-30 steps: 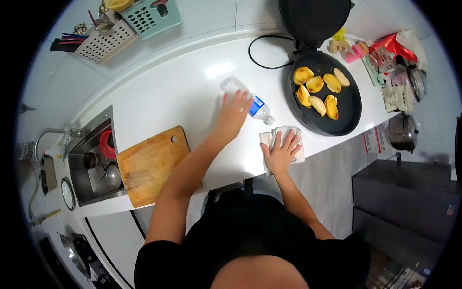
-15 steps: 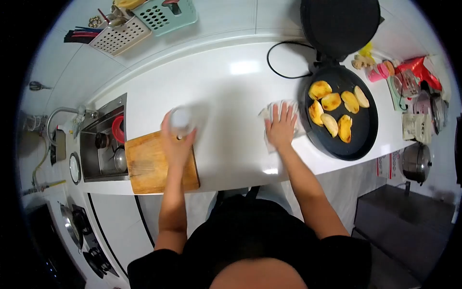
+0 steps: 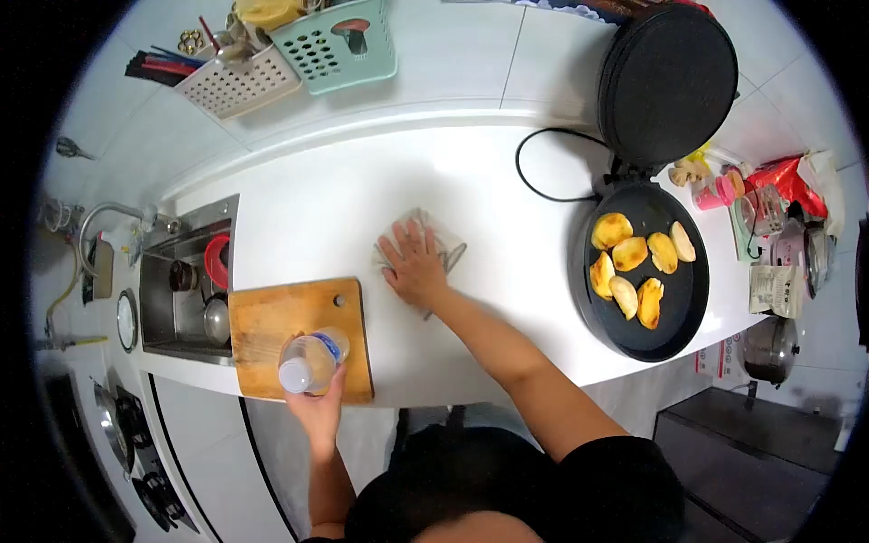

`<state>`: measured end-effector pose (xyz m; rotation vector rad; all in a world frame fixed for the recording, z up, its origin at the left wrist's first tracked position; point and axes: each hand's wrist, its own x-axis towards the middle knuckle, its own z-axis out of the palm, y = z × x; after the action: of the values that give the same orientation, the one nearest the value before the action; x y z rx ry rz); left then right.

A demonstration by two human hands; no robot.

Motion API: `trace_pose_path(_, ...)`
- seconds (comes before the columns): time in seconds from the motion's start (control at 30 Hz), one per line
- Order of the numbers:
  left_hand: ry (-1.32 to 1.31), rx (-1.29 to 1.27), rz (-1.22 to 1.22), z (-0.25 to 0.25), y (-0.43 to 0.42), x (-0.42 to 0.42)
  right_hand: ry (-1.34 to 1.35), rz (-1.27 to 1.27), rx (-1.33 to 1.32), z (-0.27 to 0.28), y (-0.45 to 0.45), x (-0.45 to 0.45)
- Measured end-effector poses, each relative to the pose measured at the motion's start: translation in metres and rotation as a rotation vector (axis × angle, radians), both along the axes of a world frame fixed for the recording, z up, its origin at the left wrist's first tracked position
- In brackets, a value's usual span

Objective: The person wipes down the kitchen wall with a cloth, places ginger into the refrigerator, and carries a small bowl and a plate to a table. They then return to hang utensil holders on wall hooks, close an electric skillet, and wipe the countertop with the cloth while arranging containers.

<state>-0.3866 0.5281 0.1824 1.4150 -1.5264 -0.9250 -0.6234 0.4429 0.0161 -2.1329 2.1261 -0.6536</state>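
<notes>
My left hand (image 3: pixel 317 398) is closed around a clear plastic bottle (image 3: pixel 317 357) with a whitish cap and a blue label, held tilted over the wooden cutting board (image 3: pixel 262 312). The board lies at the counter's front edge beside the sink, a hole in its far right corner. On the white counter (image 3: pixel 489 271), my right hand (image 3: pixel 418 271) lies flat with fingers spread, pressing on a pale, crumpled cloth (image 3: pixel 444 237). Part of the cloth is hidden under the palm.
To the right stands a black electric pan (image 3: pixel 652 339) with its lid raised and several browned wedges (image 3: pixel 629 253) inside. Its black cord (image 3: pixel 534 185) loops on the counter. A sink (image 3: pixel 163 312) with a red basin (image 3: pixel 217 261) is at left. Wall baskets (image 3: pixel 335 54) hang above.
My right hand has slid the cloth leftward from beside the pan to mid-counter. My left hand has drawn the bottle nearer, over the cutting board. The view has tilted upward.
</notes>
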Motion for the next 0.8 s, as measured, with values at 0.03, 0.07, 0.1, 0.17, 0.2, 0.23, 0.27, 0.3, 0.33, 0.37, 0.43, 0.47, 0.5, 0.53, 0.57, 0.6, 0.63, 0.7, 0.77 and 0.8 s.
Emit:
trace_pose_path(0.03,-0.005,-0.046,-0.041,0.003,-0.010,-0.009,-0.020,0.051,-0.010,0.002,-0.014,-0.005)
trace_pose_path(0.07,0.023,-0.046,-0.065,0.004,-0.017,-0.014,-0.039,0.100,-0.022,0.004,-0.030,-0.012)
trace_pose_path(0.1,0.050,-0.046,-0.091,0.003,-0.022,-0.019,-0.029,0.109,-0.011,0.004,-0.050,-0.025)
trace_pose_path(0.17,0.051,-0.080,-0.147,0.004,-0.036,-0.032,-0.013,0.122,0.012,-0.001,-0.099,-0.066)
trace_pose_path(0.2,0.025,-0.101,-0.171,0.007,-0.038,-0.038,0.068,0.097,0.004,-0.009,-0.121,-0.090)
trace_pose_path(0.23,-0.006,-0.112,-0.193,0.007,-0.038,-0.042,0.148,0.103,-0.090,-0.016,-0.134,-0.120)
trace_pose_path(0.27,0.016,-0.089,-0.165,0.006,-0.036,-0.043,0.163,0.054,-0.051,-0.010,-0.137,-0.151)
trace_pose_path(0.3,0.021,-0.075,-0.171,0.004,-0.035,-0.042,0.120,-0.019,-0.136,-0.017,-0.135,-0.189)
trace_pose_path(0.33,0.027,-0.061,-0.175,0.003,-0.032,-0.038,0.170,-0.129,-0.164,-0.026,-0.127,-0.224)
trace_pose_path(0.37,0.039,-0.055,-0.179,0.001,-0.032,-0.035,0.167,-0.278,0.005,-0.014,-0.114,-0.251)
trace_pose_path(0.43,0.032,-0.029,-0.203,-0.004,-0.034,-0.024,0.158,-0.513,0.210,-0.002,-0.091,-0.265)
trace_pose_path(0.47,0.030,-0.019,-0.219,-0.005,-0.034,-0.020,0.104,-0.703,0.187,-0.003,-0.088,-0.258)
trace_pose_path(0.5,0.042,0.001,-0.218,-0.005,-0.037,-0.017,0.047,-0.895,0.152,-0.006,-0.091,-0.250)
trace_pose_path(0.53,0.050,0.020,-0.219,-0.004,-0.041,-0.014,0.028,-0.971,0.136,-0.010,-0.099,-0.243)
trace_pose_path(0.57,0.057,0.035,-0.218,-0.003,-0.045,-0.011,0.007,-1.045,0.116,-0.013,-0.110,-0.234)
trace_pose_path(0.6,0.068,0.027,-0.218,-0.002,-0.048,-0.010,-0.015,-1.116,0.096,-0.012,-0.122,-0.224)
trace_pose_path(0.63,0.076,0.025,-0.216,0.002,-0.049,-0.010,-0.022,-1.052,0.116,-0.013,-0.132,-0.213)
trace_pose_path(0.7,0.043,0.012,-0.228,0.004,-0.051,-0.007,-0.032,-0.923,0.154,-0.013,-0.155,-0.188)
trace_pose_path(0.77,-0.042,-0.019,-0.261,0.001,-0.055,-0.002,-0.050,-0.830,0.107,-0.014,-0.189,-0.141)
trace_pose_path(0.8,-0.012,-0.013,-0.248,0.001,-0.057,-0.003,0.041,-0.796,0.091,-0.015,-0.197,-0.117)
